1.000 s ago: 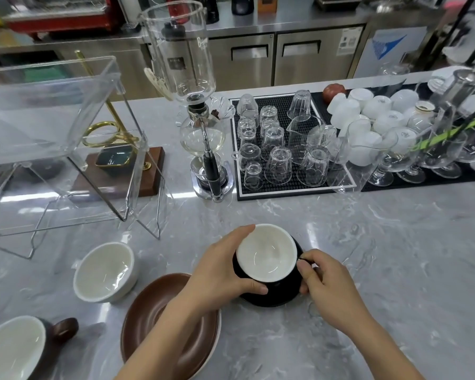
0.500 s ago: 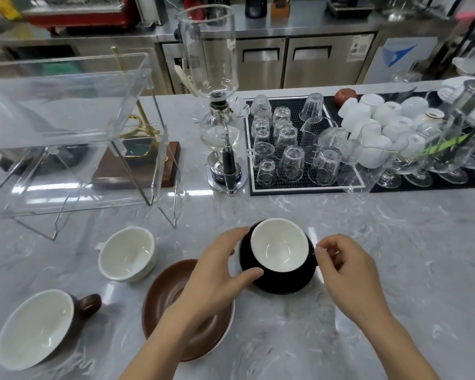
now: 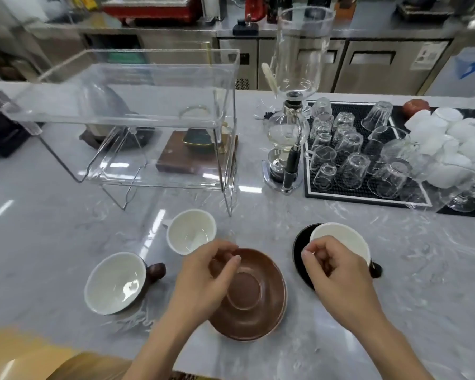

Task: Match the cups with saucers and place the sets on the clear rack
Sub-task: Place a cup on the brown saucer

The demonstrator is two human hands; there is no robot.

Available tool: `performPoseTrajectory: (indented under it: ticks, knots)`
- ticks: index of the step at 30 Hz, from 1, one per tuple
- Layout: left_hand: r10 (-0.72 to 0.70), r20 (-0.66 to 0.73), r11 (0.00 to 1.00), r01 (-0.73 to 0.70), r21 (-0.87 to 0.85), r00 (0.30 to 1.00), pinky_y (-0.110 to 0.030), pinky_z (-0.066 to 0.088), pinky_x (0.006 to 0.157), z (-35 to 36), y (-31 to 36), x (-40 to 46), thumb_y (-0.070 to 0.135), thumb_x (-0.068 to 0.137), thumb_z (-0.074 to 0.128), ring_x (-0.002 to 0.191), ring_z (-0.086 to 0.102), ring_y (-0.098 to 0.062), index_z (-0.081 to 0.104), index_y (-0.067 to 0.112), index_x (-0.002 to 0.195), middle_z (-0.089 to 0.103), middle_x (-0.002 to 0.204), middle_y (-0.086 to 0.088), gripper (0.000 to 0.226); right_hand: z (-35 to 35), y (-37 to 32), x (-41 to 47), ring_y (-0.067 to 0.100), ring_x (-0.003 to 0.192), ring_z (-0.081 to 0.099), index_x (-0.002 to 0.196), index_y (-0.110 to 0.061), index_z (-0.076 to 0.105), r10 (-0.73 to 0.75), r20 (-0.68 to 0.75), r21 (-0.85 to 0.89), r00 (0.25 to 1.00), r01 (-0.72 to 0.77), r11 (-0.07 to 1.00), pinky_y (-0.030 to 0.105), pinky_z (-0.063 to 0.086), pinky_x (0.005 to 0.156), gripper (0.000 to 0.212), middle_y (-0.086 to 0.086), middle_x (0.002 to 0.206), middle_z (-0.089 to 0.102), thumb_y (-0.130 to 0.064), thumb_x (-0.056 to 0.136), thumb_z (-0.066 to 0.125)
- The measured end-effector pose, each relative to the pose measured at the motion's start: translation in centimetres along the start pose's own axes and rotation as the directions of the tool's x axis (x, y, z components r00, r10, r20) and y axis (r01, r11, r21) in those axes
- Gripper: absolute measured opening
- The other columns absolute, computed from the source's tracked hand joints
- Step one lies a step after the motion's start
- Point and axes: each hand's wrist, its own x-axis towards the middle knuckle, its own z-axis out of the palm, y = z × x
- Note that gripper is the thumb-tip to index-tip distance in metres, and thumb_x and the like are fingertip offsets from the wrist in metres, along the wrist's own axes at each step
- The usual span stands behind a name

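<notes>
Your left hand (image 3: 203, 281) hangs over the 9 o'clock rim of the brown saucer (image 3: 254, 294), fingers loosely curled around nothing, thumb and forefinger near each other but apart; it covers that side of the saucer, so whether it touches the rim cannot be told. Your right hand (image 3: 337, 272) hovers over the black cup (image 3: 340, 239), fingers bent inward and grasping nothing that shows. It hides the near half of the cup's white inside. The cup sits on the black saucer (image 3: 299, 250), of which only a dark crescent at 9 o'clock shows, and the cup's handle (image 3: 376, 270) pokes out at 4 o'clock past your knuckles.

At 9 o'clock from the brown saucer stands the brown cup (image 3: 115, 283), tilted a little, handle toward the saucer. At 11 o'clock is the white cup (image 3: 191, 231), its near rim just behind your left fingers; its handle is blurred, probably at 10 o'clock.

The clear rack (image 3: 137, 111) stands beyond at 11 o'clock with both shelves bare; a wooden block (image 3: 176, 157) behind it shows through the plastic. At 1 o'clock rises a glass siphon brewer (image 3: 291, 124), beside a black mat (image 3: 368, 193) of upturned glasses (image 3: 351, 160). White cups (image 3: 450, 138) at 2 o'clock are overexposed and cut by the frame edge.
</notes>
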Motion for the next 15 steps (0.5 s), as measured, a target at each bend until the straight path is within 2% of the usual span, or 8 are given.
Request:
performPoseTrajectory:
  ticks: [3, 7, 11, 15]
  knots:
    - [-0.031, -0.015, 0.999, 0.031, -0.007, 0.999, -0.018, 0.051, 0.068, -1.4, -0.7, -0.5, 0.018, 0.087, 0.074, 0.074, 0.065, -0.007, 0.072, 0.033, 0.090, 0.071, 0.085, 0.019, 0.016, 1.4, -0.6, 0.0, 0.006, 0.057, 0.053, 0.078, -0.024, 0.064, -0.021, 0.053, 0.003, 0.998, 0.021, 1.000, 0.012, 0.041, 0.055, 0.016, -0.005, 0.071, 0.064, -0.014, 0.090, 0.067]
    - [-0.040, -0.071, 0.999, 0.040, -0.004, 0.997, -0.012, 0.047, 0.064, -3.3, -1.3, -1.1, 0.015, 0.086, 0.075, 0.070, 0.064, -0.005, 0.071, 0.033, 0.084, 0.071, 0.079, 0.020, 0.018, 3.3, -1.4, 0.3, 0.011, 0.058, 0.056, 0.077, -0.027, 0.063, -0.038, 0.102, -0.011, 0.994, 0.040, 0.999, 0.017, 0.043, 0.055, 0.017, -0.004, 0.068, 0.064, -0.017, 0.089, 0.068]
    - [-0.038, -0.114, 0.999, 0.040, 0.011, 0.993, -0.013, 0.045, 0.059, -5.0, -2.1, -1.5, 0.013, 0.086, 0.075, 0.065, 0.062, -0.005, 0.069, 0.032, 0.078, 0.069, 0.074, 0.019, 0.021, 5.1, -2.3, 0.7, 0.012, 0.061, 0.058, 0.076, -0.028, 0.063, -0.055, 0.143, -0.002, 0.988, 0.056, 0.998, 0.021, 0.046, 0.057, 0.016, -0.005, 0.070, 0.065, -0.019, 0.089, 0.068]
    - [-0.065, -0.178, 0.998, 0.068, 0.008, 0.982, -0.013, 0.046, 0.057, -6.7, -3.0, -2.0, 0.014, 0.084, 0.076, 0.066, 0.063, -0.007, 0.069, 0.032, 0.076, 0.070, 0.074, 0.018, 0.021, 7.2, -3.4, 1.0, 0.011, 0.065, 0.059, 0.075, -0.028, 0.063, -0.070, 0.205, 0.015, 0.976, 0.068, 0.998, 0.018, 0.047, 0.061, 0.017, -0.007, 0.073, 0.066, -0.019, 0.088, 0.070]
